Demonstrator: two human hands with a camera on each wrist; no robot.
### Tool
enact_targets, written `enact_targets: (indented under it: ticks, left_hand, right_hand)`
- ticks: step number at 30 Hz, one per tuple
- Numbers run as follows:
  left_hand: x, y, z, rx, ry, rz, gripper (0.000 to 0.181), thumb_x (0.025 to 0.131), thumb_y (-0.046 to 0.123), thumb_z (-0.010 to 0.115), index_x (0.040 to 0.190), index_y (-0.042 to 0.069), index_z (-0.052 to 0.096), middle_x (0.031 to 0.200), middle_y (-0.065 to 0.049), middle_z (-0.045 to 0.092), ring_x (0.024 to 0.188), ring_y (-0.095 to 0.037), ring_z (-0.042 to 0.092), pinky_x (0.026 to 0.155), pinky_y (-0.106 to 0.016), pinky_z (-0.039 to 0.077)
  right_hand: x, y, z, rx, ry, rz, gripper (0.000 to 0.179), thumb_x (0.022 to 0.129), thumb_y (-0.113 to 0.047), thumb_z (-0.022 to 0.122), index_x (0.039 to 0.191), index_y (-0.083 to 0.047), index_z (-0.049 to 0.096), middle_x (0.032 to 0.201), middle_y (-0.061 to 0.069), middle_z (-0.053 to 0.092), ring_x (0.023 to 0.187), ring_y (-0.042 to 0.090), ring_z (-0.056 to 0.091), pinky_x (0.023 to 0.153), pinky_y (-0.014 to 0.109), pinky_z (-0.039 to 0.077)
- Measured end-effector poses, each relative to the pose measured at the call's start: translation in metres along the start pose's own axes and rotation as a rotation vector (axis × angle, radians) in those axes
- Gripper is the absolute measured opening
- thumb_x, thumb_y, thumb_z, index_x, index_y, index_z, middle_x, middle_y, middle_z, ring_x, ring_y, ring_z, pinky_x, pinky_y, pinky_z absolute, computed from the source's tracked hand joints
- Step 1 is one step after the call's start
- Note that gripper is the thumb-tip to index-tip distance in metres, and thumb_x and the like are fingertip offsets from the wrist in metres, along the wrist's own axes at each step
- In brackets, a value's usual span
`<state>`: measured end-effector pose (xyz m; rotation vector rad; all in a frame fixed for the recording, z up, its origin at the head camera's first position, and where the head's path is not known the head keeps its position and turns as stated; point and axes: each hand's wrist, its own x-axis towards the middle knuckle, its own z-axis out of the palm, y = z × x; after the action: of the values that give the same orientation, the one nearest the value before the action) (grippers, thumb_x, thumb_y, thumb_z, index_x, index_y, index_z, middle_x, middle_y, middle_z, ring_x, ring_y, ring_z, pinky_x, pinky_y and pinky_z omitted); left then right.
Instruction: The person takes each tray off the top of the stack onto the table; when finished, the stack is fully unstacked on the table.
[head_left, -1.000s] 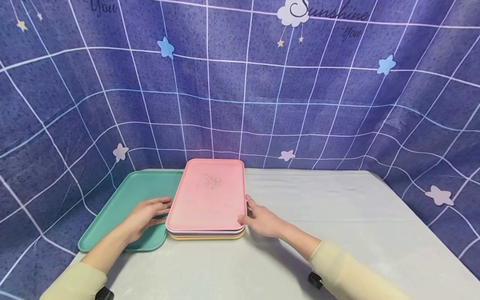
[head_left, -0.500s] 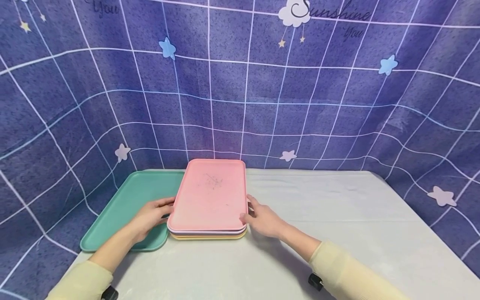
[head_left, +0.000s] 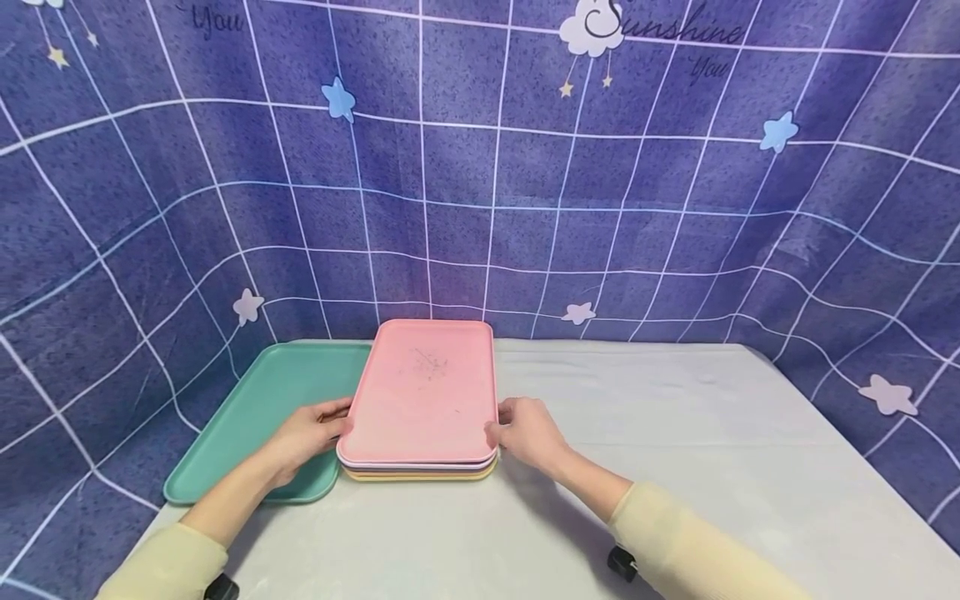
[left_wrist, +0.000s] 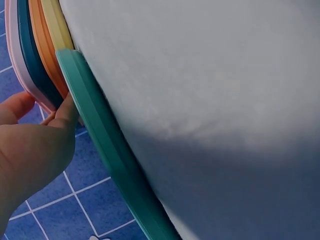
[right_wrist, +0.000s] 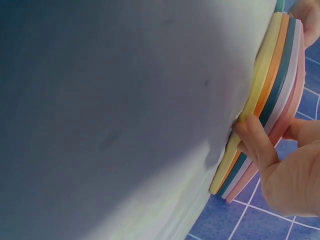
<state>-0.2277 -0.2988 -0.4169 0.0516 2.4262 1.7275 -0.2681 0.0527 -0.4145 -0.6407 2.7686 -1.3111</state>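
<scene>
A stack of trays (head_left: 420,417) stands mid-table, its pink top tray marked with dark scratches. The right wrist view shows yellow, orange, dark teal, pale lilac and pink layers in the stack (right_wrist: 272,85). On its left side my left hand (head_left: 307,433) grips the edge, thumb at the pink rim; in the left wrist view, the fingers of this hand (left_wrist: 37,145) reach in beside the orange layer. My right hand (head_left: 531,432) holds the opposite side, thumb at the pink rim and fingertips (right_wrist: 252,125) down by the yellow tray. A larger green tray (head_left: 277,383) lies left, partly behind the stack.
A pale cloth covers the table (head_left: 660,433), which stretches to the right of the stack. Blue gridded fabric (head_left: 465,167) with stars hangs behind and along both sides. The green tray's rim (left_wrist: 112,155) runs along the table's left part.
My left hand has moved right, from beside the stack to its edge. My right hand's fingers have closed in against the right side. The stack keeps its place on the table.
</scene>
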Motion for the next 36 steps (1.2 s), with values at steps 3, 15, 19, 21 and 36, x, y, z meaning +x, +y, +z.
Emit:
enact_targets:
  ticks: [3, 15, 19, 21, 36]
  left_hand:
    - [0.001, -0.002, -0.001, -0.017, -0.023, 0.018, 0.064, 0.104, 0.014, 0.057, 0.155, -0.01, 0.027, 0.153, -0.031, 0.038, 0.136, -0.039, 0.046, 0.102, -0.037, 0.05]
    - [0.003, -0.008, -0.003, -0.05, -0.067, 0.052, 0.059, 0.109, 0.015, 0.048, 0.156, -0.009, 0.023, 0.156, -0.03, 0.034, 0.141, -0.039, 0.038, 0.106, -0.038, 0.046]
    - [0.003, -0.007, -0.001, -0.053, -0.06, 0.06, 0.058, 0.108, 0.012, 0.049, 0.155, -0.012, 0.024, 0.155, -0.031, 0.034, 0.141, -0.039, 0.037, 0.106, -0.036, 0.046]
    - [0.002, -0.006, -0.001, -0.051, -0.049, 0.062, 0.059, 0.107, 0.01, 0.05, 0.154, -0.013, 0.024, 0.154, -0.032, 0.034, 0.14, -0.04, 0.038, 0.105, -0.035, 0.047]
    - [0.001, -0.006, 0.003, 0.027, -0.001, 0.089, 0.068, 0.095, 0.003, 0.061, 0.151, -0.017, 0.027, 0.152, -0.035, 0.035, 0.141, -0.044, 0.035, 0.101, -0.024, 0.046]
  right_hand:
    - [0.0, -0.001, 0.001, 0.053, 0.0, 0.025, 0.009, 0.09, -0.003, 0.067, 0.092, 0.002, 0.073, 0.075, 0.003, 0.073, 0.058, 0.014, 0.069, 0.053, 0.025, 0.058]
    - [0.001, -0.002, 0.0, 0.173, -0.006, 0.092, 0.015, 0.092, 0.004, 0.06, 0.103, 0.014, 0.065, 0.074, 0.01, 0.071, 0.058, 0.019, 0.071, 0.053, 0.028, 0.059]
    - [0.0, -0.002, -0.002, 0.181, 0.015, 0.103, 0.02, 0.09, 0.006, 0.058, 0.106, 0.016, 0.064, 0.072, 0.01, 0.07, 0.058, 0.019, 0.071, 0.052, 0.028, 0.059]
    - [0.0, -0.002, -0.003, 0.189, 0.034, 0.118, 0.023, 0.088, 0.007, 0.057, 0.107, 0.017, 0.064, 0.07, 0.009, 0.069, 0.058, 0.019, 0.07, 0.052, 0.029, 0.059]
    - [-0.007, 0.004, -0.009, 0.416, 0.094, 0.256, 0.044, 0.088, 0.013, 0.052, 0.131, 0.02, 0.054, 0.077, 0.016, 0.069, 0.059, 0.016, 0.064, 0.052, 0.031, 0.059]
